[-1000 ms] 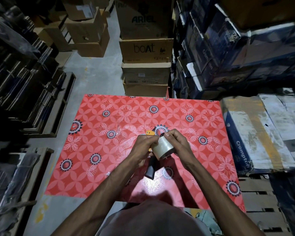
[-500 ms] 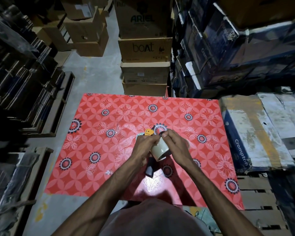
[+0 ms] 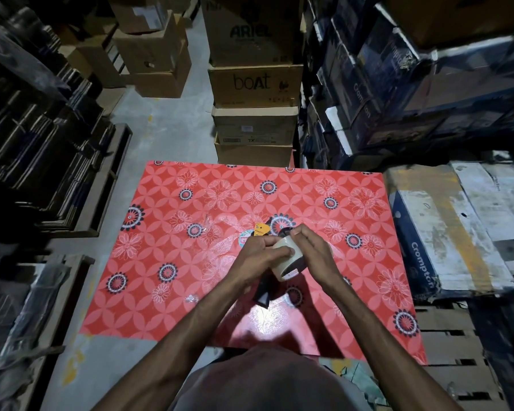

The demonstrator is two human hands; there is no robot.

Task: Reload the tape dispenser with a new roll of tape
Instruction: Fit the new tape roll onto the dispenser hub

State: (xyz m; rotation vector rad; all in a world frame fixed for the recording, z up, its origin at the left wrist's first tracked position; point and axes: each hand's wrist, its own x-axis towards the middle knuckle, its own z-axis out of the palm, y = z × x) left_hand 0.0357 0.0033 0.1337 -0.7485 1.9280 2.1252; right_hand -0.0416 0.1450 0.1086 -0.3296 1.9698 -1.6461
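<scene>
1. The tape roll (image 3: 286,259) is pale, with a dark core opening facing me. It is held above the middle of the table (image 3: 166,292), between both of my hands.

2. My left hand (image 3: 257,253) grips the roll from the left. The fingers are curled across its outer face.

3. My right hand (image 3: 312,247) holds the roll from the right. The thumb and forefinger are pinched together at the far top edge of the roll. I cannot tell whether they hold a loose tape end.

4. The tape dispenser (image 3: 263,292) sits directly under the roll and hands.
   - Its black handle points toward me, from below my left wrist.
   - Its yellow front part (image 3: 260,229) shows just beyond my left knuckles.
   - I cannot tell whether the roll is seated on the dispenser hub.

5. A round label (image 3: 244,239) with a teal rim lies on the table, touching the far side of my left hand and partly hidden by it.

6. The table carries a red cover with a floral pattern.

7. Past the far edge of the table stands a stack of cartons, including a boAt carton (image 3: 254,84) with an ARIEL carton (image 3: 250,31) above it.

8. A worn Crompton box (image 3: 428,232) lies just beside the right edge of the table, above a wooden pallet (image 3: 448,336).

9. Grey floor (image 3: 166,123) is visible to the left.
</scene>
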